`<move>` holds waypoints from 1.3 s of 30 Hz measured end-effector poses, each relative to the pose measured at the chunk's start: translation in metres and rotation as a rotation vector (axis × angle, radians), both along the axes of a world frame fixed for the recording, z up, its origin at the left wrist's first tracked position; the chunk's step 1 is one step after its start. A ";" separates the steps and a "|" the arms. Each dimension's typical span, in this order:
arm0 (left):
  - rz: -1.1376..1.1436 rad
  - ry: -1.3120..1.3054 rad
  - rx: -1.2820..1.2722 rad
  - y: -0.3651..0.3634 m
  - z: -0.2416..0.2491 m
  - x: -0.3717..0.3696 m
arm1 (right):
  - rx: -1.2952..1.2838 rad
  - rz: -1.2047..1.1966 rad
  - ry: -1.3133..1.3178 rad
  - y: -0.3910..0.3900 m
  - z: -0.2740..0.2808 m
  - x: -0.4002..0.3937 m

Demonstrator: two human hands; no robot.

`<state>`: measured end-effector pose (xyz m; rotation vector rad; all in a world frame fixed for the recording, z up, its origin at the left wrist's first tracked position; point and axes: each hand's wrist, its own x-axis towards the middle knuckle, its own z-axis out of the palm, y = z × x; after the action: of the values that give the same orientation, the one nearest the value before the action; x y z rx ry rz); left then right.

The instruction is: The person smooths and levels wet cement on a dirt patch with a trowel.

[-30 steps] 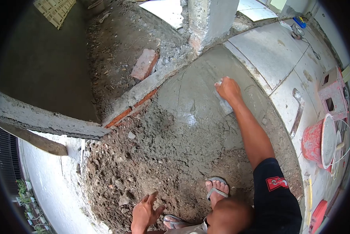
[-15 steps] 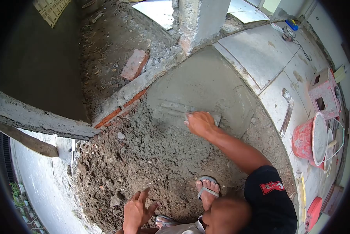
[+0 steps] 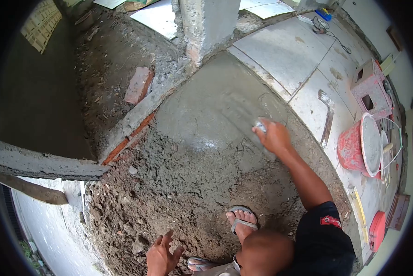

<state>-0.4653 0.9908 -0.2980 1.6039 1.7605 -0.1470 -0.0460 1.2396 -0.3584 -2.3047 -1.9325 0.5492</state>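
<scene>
A person's right hand (image 3: 274,136) holds a trowel (image 3: 261,125) on damp mortar (image 3: 197,110), fingers closed around it, while the left hand (image 3: 163,254) hangs by loose soil (image 3: 123,216), fingers parted and gripping nothing. The work appears to be at the smoothing stage: the mortar lies sleek toward the pillar (image 3: 211,23) and coarse nearer the feet (image 3: 244,222), where the lumps would seem to call for a flat, steady stroke. At right, pale slabs (image 3: 280,50) carry a red bucket (image 3: 351,146), a box (image 3: 371,89) and an angled bar (image 3: 328,120); at left, a low wall (image 3: 132,120) borders the mortar, a brick (image 3: 137,85) lying just beyond it.
</scene>
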 end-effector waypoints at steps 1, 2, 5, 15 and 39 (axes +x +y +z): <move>-0.014 -0.002 0.038 0.003 -0.002 0.002 | -0.122 0.092 -0.013 -0.003 0.009 -0.024; -0.032 -0.002 0.043 0.007 -0.005 0.003 | -0.002 0.213 0.008 -0.007 -0.018 -0.037; -0.028 -0.034 0.035 0.016 -0.013 0.006 | 0.037 0.422 0.045 -0.004 -0.037 -0.081; -0.080 0.075 0.034 0.027 -0.011 -0.002 | 0.056 0.033 -0.144 0.048 -0.026 0.039; 0.003 0.023 -0.029 0.021 -0.033 0.003 | -0.186 0.642 -0.007 0.142 -0.018 -0.045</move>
<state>-0.4623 1.0117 -0.3312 1.5844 1.7700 -0.1894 -0.0907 1.3819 -0.3762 -1.7211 -2.7227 0.7927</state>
